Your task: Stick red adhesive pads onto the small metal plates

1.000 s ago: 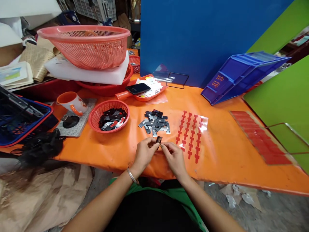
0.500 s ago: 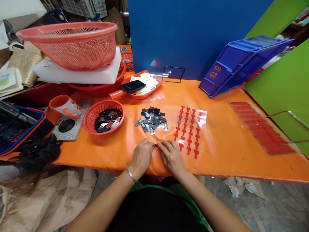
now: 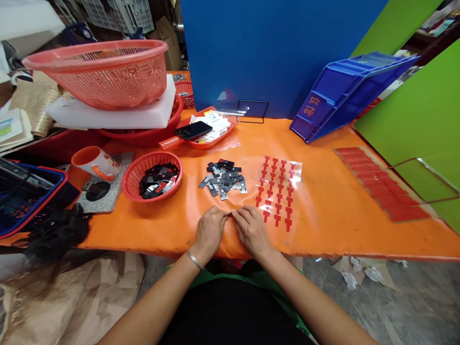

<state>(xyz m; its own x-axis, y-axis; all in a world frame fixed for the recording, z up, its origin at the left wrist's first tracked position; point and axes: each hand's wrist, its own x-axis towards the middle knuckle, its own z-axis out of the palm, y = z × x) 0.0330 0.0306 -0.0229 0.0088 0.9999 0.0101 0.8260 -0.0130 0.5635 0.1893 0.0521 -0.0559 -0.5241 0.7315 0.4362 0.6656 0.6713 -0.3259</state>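
Near the front edge of the orange table, my left hand [image 3: 210, 230] and my right hand [image 3: 252, 231] meet at the fingertips. Both are closed on one small dark piece [image 3: 229, 214], mostly hidden by the fingers. Just beyond them lies a loose pile of dark and silver flat metal pieces [image 3: 225, 178]. To the right of the pile a clear sheet [image 3: 296, 178] carries rows of red T-shaped stickers [image 3: 277, 220]. A red basket [image 3: 127, 184] at the left holds more black and silver pieces.
Behind the pile, a phone [image 3: 194, 130] rests on a red scoop [image 3: 230, 129] of white labels. A mug [image 3: 95, 163] stands at the left, below a large pink basket [image 3: 108, 79]. A blue bin [image 3: 334, 96] leans back right, near a red-striped sheet [image 3: 384, 184].
The whole view has shifted slightly, so the table items appear a little further left. Both hands keep the same pinch on the small piece, with hardly any movement.
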